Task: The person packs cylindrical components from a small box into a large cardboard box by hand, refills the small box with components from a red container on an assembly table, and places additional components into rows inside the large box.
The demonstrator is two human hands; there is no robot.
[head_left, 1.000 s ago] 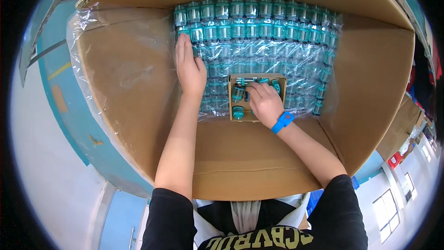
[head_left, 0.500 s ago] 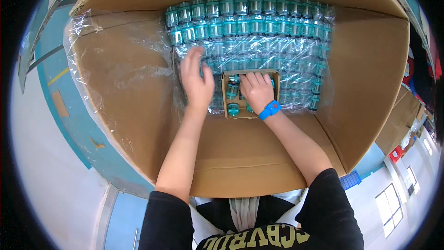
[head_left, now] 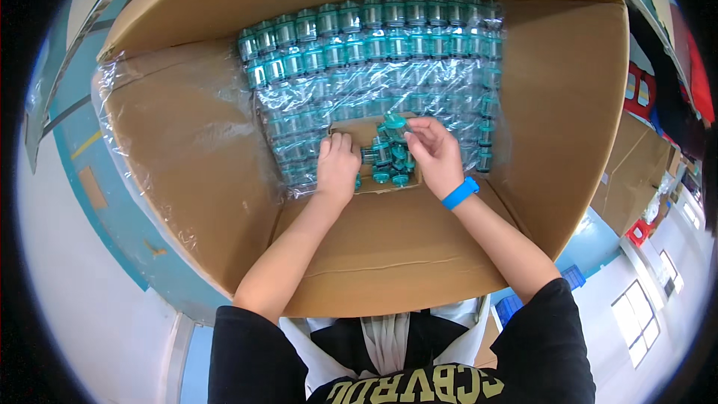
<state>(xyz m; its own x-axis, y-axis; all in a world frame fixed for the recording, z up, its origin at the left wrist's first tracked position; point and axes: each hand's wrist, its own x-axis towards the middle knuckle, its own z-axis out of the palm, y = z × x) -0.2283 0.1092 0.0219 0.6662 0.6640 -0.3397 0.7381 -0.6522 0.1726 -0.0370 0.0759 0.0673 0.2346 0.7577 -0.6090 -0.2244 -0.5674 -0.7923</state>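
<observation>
A small cardboard box (head_left: 383,188) sits low on rows of clear jars with teal ends (head_left: 351,51), partly under clear plastic film. Loose small jars (head_left: 383,155) of the same kind lie heaped in the box, mostly in its right half. Over the box's far edge, my right hand (head_left: 440,155), with a blue band on its wrist, pinches one small teal-and-clear jar (head_left: 394,126) between thumb and fingers. My left hand (head_left: 339,168) covers the box's left part with its fingers curled down; what they grip is hidden.
A large open carton (head_left: 389,284) surrounds the jars and both hands, its walls high on all sides. Crumpled clear film (head_left: 217,112) drapes over its left wall. Outside at right stand another carton (head_left: 632,164) and blue plastic crates (head_left: 572,277).
My left hand has come down from above the film onto the box's left part. My right hand has moved out to the box's far right edge with a jar. The view has shifted slightly.
</observation>
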